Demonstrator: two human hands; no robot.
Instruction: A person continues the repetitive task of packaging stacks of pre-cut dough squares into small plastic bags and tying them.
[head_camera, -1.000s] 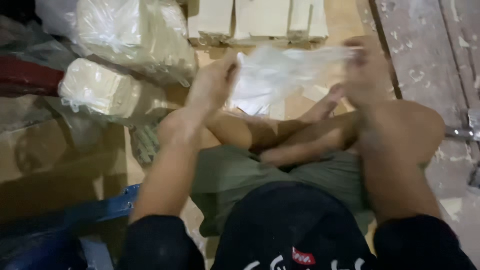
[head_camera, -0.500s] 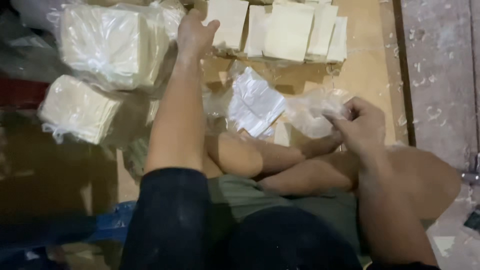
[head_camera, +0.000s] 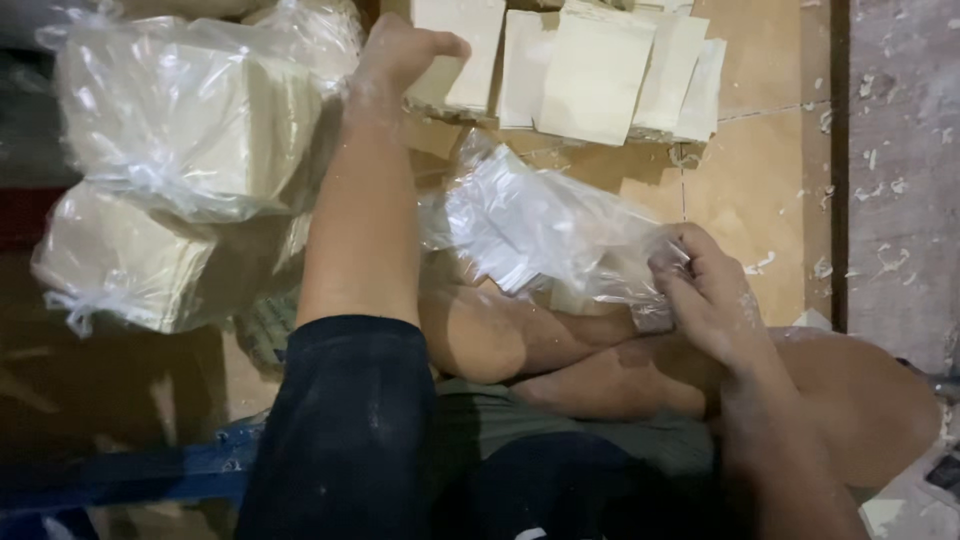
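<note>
- The tiled floor (head_camera: 770, 180) fills the view; the person sits cross-legged on it, knees toward 12 o'clock.
- 2 bagged bundles (head_camera: 190, 130) of tan sheets, wrapped in clear plastic, lie at 10 o'clock, one above the other, just beside the left forearm.
- A row of loose tan paper stacks (head_camera: 595, 70) runs along 12 o'clock, overlapping each other.
- A crumpled clear plastic bag (head_camera: 540, 225) sits at the centre, over the crossed legs, stretching toward 3 o'clock.
- The left hand (head_camera: 405, 50) reaches out to 11 o'clock, fingers curled together, thumb out, touching the nearest tan stack; whether it grips it I cannot tell.
- The right hand (head_camera: 705, 295), at 3 o'clock, has its fingers pinched shut on the bag's edge.
</note>
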